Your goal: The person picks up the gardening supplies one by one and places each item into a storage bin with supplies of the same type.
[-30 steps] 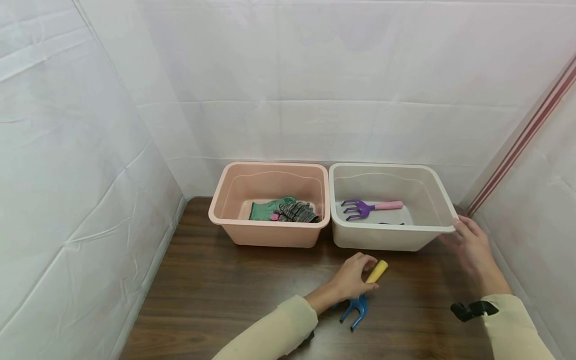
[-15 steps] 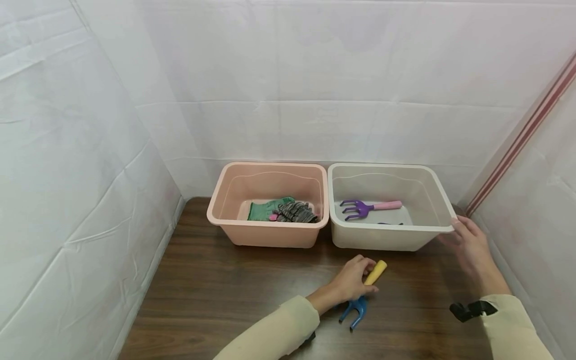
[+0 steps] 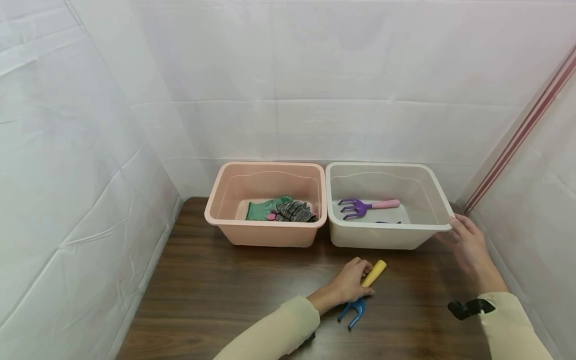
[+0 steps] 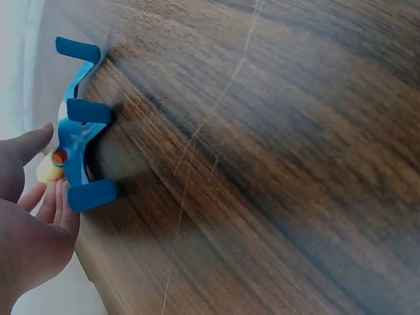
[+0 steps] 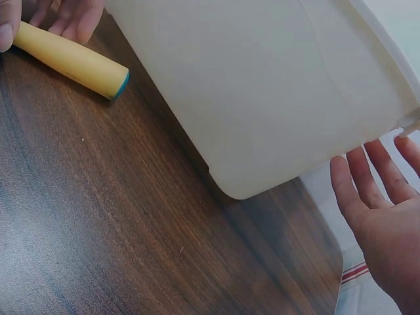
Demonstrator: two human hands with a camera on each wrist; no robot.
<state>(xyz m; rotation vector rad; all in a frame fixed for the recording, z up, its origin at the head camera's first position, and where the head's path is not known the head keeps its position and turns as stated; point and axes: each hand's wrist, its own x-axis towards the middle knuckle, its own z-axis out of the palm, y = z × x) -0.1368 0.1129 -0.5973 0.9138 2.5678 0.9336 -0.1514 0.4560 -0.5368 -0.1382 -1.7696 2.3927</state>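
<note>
A hand rake (image 3: pixel 374 273) with a yellow handle and blue tines lies on the brown table, below the off-white plastic bin (image 3: pixel 382 237). My left hand (image 3: pixel 350 282) holds it where handle meets tines, thumb on one side and fingers on the other. The blue tines (image 4: pixel 79 131) point toward the left wrist camera. At the bin's right front corner, my right hand (image 3: pixel 470 245) grips the rim, thumb on top and fingers (image 5: pixel 380 177) underneath against the wall. A purple hand rake (image 3: pixel 360 207) with a pink handle lies inside that bin.
A pink bin (image 3: pixel 270 235) stands close against the off-white bin's left side. It holds a green glove (image 3: pixel 261 210) and a grey striped glove (image 3: pixel 294 212). A dark thin item in the off-white bin is mostly hidden. White sheeting (image 3: pixel 315 100) surrounds the table.
My left hand has shifted slightly down the handle toward the blue tines. My right hand stays on the bin's rim. The head view has turned a little.
</note>
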